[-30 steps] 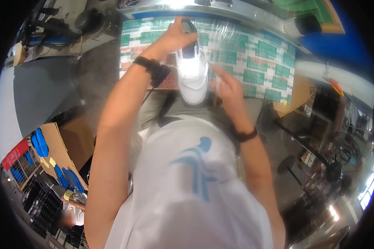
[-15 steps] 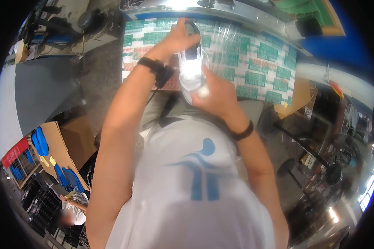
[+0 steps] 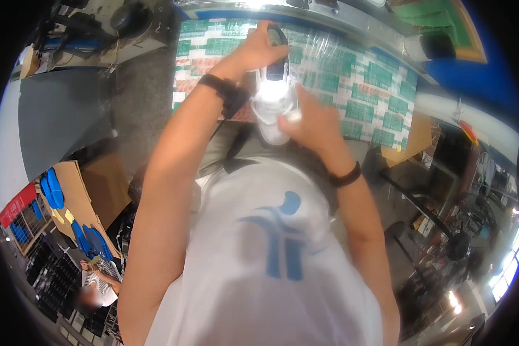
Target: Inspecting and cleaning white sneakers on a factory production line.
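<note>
A white shoe (image 3: 269,112) points its toe toward me over the edge of the covered table, with glare on its laced middle. My left hand (image 3: 258,53) grips it by the dark-lined collar at the far heel end, fingers closed round the upper. On the toe's right side, my right hand (image 3: 317,124) is blurred by motion. Between its thumb and fingers a small white wad (image 3: 294,116) shows; what it is made of I cannot make out.
Clear film covers a green-and-white printed sheet (image 3: 363,81) on the table. A metal machine edge (image 3: 328,16) runs behind it. Grey board (image 3: 63,118) stands left, near cardboard with blue pieces (image 3: 89,239). Another person (image 3: 100,285) is at lower left. Black metal stands (image 3: 421,202) are right.
The shoe and both hands have shifted slightly right in the picture. My right hand has moved a little off the toe, showing more of it. The left hand keeps its grip.
</note>
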`<action>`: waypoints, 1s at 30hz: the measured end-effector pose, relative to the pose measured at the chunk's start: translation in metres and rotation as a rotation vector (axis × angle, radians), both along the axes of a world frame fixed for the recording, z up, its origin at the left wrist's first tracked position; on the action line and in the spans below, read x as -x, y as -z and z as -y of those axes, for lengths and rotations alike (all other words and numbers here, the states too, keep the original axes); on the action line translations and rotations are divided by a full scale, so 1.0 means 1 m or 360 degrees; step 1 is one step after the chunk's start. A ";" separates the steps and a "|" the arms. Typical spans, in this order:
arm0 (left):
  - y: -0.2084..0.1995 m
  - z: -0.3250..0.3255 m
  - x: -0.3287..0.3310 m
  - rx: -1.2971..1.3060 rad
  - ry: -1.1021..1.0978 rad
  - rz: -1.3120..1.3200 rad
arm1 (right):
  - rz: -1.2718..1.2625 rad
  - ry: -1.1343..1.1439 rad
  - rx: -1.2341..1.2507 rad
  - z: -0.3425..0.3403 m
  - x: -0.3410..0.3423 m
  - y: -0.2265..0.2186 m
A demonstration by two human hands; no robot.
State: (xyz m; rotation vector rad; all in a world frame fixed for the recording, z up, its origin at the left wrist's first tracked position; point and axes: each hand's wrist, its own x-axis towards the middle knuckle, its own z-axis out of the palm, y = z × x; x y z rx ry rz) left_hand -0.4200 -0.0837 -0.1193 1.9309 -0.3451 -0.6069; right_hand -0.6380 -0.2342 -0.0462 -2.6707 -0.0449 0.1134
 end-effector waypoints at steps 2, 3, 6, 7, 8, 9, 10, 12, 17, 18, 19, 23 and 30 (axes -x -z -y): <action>0.003 0.007 0.002 -0.0038 0.0009 0.0045 | 0.0232 -0.0023 -0.0122 0.015 0.007 0.008; 0.004 0.005 0.002 -0.0093 -0.0010 0.0095 | 0.0232 -0.0040 -0.0125 0.014 0.015 0.002; -0.004 -0.006 0.006 -0.0095 -0.0034 0.0160 | 0.0056 -0.0134 -0.0223 0.007 0.066 -0.031; -0.005 -0.004 0.006 -0.0089 -0.0036 0.0151 | 0.0011 -0.0133 -0.0344 0.009 0.079 -0.039; -0.006 -0.002 0.006 -0.0139 -0.0055 0.0179 | -0.0033 -0.0134 -0.0468 0.010 0.085 -0.043; -0.007 0.003 0.006 -0.0184 -0.0059 0.0210 | -0.0111 -0.0060 -0.0532 0.012 0.082 -0.043; -0.008 0.002 0.007 -0.0192 -0.0053 0.0207 | -0.0113 -0.0055 -0.0540 0.011 0.075 -0.039; -0.010 -0.002 0.006 -0.0158 -0.0076 0.0156 | -0.0015 -0.0087 -0.0703 0.006 0.049 -0.025; -0.002 0.007 0.006 -0.0107 -0.0074 0.0161 | 0.0362 -0.0125 -0.0499 -0.015 0.009 0.016; -0.004 0.006 0.008 -0.0113 -0.0063 0.0172 | 0.0363 -0.0131 -0.0505 -0.018 0.009 0.020; -0.005 0.006 0.007 -0.0116 -0.0067 0.0171 | 0.0316 -0.0130 -0.0534 -0.024 0.009 0.023; 0.000 0.008 0.005 -0.0201 -0.0046 0.0155 | 0.0342 -0.0018 -0.0709 -0.048 0.004 0.026; 0.008 -0.005 -0.002 -0.0144 0.0050 0.0072 | -0.0082 -0.0083 -0.0929 0.016 0.060 0.002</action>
